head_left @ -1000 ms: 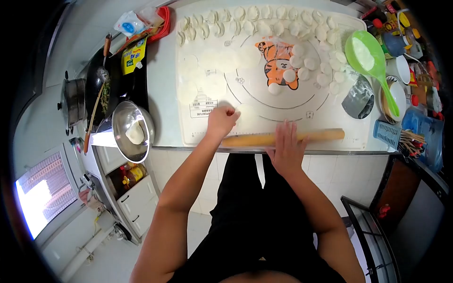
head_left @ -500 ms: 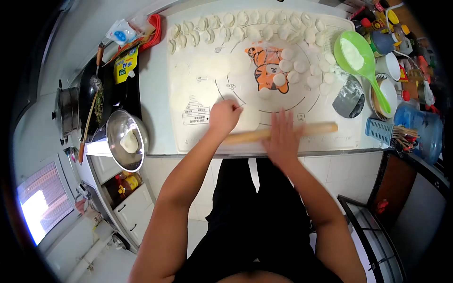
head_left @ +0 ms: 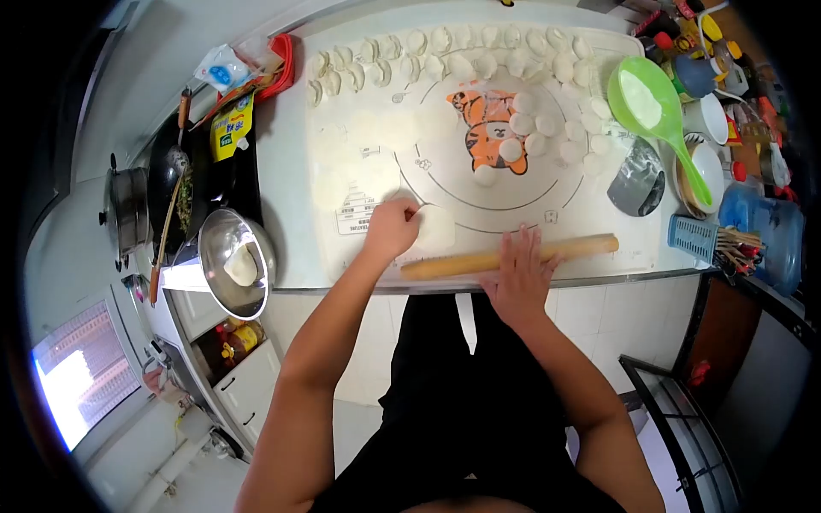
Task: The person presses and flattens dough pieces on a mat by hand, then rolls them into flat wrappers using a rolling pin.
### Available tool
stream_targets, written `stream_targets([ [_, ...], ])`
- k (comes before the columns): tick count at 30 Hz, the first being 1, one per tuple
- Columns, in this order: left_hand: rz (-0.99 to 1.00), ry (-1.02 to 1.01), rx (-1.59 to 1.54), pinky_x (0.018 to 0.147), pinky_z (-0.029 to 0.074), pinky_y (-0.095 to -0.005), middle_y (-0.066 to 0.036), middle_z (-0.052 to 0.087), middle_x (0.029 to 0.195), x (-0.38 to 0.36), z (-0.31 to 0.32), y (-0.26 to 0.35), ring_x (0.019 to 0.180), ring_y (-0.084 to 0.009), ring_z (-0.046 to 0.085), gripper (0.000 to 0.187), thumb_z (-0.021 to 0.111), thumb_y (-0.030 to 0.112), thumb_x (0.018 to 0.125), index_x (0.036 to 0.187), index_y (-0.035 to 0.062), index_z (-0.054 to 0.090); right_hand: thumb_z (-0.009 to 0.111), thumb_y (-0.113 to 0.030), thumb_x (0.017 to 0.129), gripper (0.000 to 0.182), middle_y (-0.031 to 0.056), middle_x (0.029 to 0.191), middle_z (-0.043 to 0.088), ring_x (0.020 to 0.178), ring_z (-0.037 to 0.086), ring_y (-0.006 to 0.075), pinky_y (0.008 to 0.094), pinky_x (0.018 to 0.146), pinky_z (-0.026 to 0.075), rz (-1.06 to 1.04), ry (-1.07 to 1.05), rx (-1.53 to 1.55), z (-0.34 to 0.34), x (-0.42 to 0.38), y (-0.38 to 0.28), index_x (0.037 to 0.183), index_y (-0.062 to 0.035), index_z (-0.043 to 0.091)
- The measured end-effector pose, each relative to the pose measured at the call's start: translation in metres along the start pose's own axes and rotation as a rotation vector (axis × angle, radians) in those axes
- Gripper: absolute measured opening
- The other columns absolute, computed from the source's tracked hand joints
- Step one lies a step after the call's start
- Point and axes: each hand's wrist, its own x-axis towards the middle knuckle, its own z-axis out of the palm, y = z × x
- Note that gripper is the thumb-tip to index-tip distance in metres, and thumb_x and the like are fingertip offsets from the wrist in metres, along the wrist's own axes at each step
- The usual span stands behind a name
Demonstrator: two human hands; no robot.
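My left hand (head_left: pixel 394 227) is closed, pinching the left edge of a flat round dough wrapper (head_left: pixel 435 230) that lies on the white pastry mat (head_left: pixel 351 266). My right hand (head_left: pixel 521 275) rests with fingers stretched out flat on a wooden rolling pin (head_left: pixel 453 264), just on the near side of the wrapper. The pin lies near the mat's front edge, apart from the wrapper. Beyond my left hand lie several thin rolled wrappers (head_left: pixel 374 128). Small round dough pieces (head_left: pixel 510 150) are scattered around the tiger print (head_left: pixel 486 109).
Filled dumplings (head_left: pixel 382 73) line the far edge. At right are a green ladle-like scoop (head_left: pixel 623 75) with flour, a dark bag (head_left: pixel 637 178) and a blue basket (head_left: pixel 691 239). A steel bowl (head_left: pixel 267 265) holding dough and a wok (head_left: pixel 162 158) stand at left.
The rolling pin has come back toward me under my right hand. My left hand has shifted slightly left, and more of the wrapper shows beside it. The whole view has shifted a little.
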Motion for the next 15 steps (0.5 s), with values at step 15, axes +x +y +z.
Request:
stream_targets([
  [15, -0.09, 0.192, 0.012, 0.065, 0.052, -0.0365, -0.013, 0.068, 0.079, -0.027, -0.036, -0.051, 0.069, -0.0296, 0.065, 0.013, 0.072, 0.014, 0.079, 0.087, 0.0047, 0.071, 0.077, -0.013, 0.069, 0.048, 0.0141, 0.125, 0.054, 0.124, 0.049, 0.0371, 0.0737, 0.104, 0.023, -0.206, 0.167, 0.188, 0.012, -0.009, 0.029, 0.115, -0.0137, 0.064],
])
